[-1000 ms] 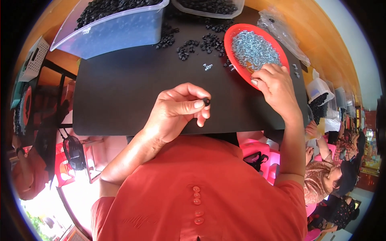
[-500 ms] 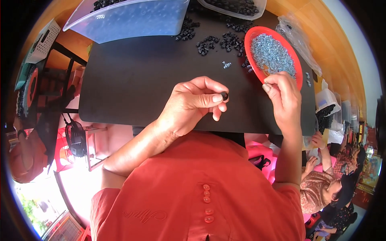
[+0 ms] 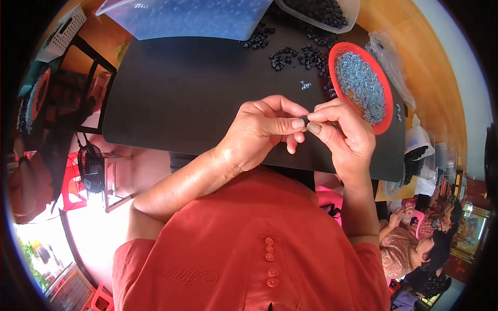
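Between the thumb and fingers of my left hand [image 3: 257, 127] is a small round black plastic part [image 3: 304, 120], held up over the near part of the dark table [image 3: 171, 93]. My right hand [image 3: 346, 135] is pinched closed right against that part, thumb and forefinger together. Whatever sits in this pinch is hidden by the fingertips. Behind the right hand stands a red oval tray [image 3: 333, 67] with a heap of small shiny metal pieces [image 3: 363, 85], which look like springs. A few similar pieces [image 3: 305, 85] lie loose on the table, left of the tray.
Several loose black parts [image 3: 284, 58] are scattered at the table's far side. Beyond them are a large translucent bin [image 3: 197, 20] and a smaller clear tub [image 3: 316, 23] of black parts. A plastic bag [image 3: 391, 59] lies right of the tray. Another person [image 3: 404, 246] sits at right.
My right hand has moved from the red tray's near edge leftward to the black part in my left hand. The fingertips of both hands now meet there. The whole view has shifted slightly.
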The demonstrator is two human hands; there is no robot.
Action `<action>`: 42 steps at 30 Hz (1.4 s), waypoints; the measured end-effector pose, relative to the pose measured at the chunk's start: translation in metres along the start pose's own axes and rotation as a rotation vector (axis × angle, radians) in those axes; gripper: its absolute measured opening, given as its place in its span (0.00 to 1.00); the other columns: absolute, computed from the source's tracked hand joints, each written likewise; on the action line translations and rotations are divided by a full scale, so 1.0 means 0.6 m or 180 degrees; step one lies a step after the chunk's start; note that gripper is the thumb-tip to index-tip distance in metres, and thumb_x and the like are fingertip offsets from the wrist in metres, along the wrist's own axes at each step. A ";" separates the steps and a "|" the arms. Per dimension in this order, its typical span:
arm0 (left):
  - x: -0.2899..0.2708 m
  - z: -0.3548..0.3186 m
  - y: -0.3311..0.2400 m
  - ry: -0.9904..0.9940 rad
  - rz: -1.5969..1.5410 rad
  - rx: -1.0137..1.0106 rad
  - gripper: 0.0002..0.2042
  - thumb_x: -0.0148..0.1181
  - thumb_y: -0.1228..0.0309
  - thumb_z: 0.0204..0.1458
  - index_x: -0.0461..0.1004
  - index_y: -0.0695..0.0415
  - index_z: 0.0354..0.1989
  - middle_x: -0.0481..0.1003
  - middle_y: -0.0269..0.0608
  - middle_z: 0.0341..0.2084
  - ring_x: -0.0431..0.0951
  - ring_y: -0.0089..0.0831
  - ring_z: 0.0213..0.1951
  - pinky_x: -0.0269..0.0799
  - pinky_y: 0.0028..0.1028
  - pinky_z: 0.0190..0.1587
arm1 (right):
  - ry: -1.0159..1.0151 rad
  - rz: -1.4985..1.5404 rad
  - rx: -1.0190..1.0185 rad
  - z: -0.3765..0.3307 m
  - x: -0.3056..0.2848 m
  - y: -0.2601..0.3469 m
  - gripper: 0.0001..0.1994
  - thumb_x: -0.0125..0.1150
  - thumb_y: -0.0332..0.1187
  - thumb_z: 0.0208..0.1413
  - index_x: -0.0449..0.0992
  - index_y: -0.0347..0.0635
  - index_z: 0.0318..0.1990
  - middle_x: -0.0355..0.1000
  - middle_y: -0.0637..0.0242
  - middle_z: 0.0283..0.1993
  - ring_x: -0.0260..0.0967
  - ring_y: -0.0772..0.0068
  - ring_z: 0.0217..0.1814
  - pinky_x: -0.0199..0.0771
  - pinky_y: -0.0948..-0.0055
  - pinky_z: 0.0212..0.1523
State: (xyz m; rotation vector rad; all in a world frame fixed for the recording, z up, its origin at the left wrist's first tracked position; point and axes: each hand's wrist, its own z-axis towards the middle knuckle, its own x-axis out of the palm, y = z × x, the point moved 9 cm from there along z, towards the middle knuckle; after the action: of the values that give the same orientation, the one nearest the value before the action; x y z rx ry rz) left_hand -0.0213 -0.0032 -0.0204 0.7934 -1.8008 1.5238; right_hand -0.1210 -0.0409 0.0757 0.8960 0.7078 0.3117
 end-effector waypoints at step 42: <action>-0.001 -0.001 0.001 0.0104 -0.0258 -0.0060 0.05 0.60 0.80 0.56 0.74 0.67 0.39 0.77 0.45 0.31 0.79 0.30 0.31 0.76 0.27 0.30 | -0.0148 -0.0412 0.0091 0.025 -0.013 -0.013 0.03 0.63 0.20 0.54 0.76 0.34 0.35 0.71 0.68 0.29 0.70 0.80 0.31 0.68 0.80 0.31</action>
State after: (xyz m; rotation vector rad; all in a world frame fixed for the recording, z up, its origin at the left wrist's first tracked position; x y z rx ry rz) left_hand -0.0212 -0.0023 -0.0213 0.8178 -1.7358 1.4575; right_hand -0.1167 -0.0591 0.0792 0.8775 0.7253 0.1657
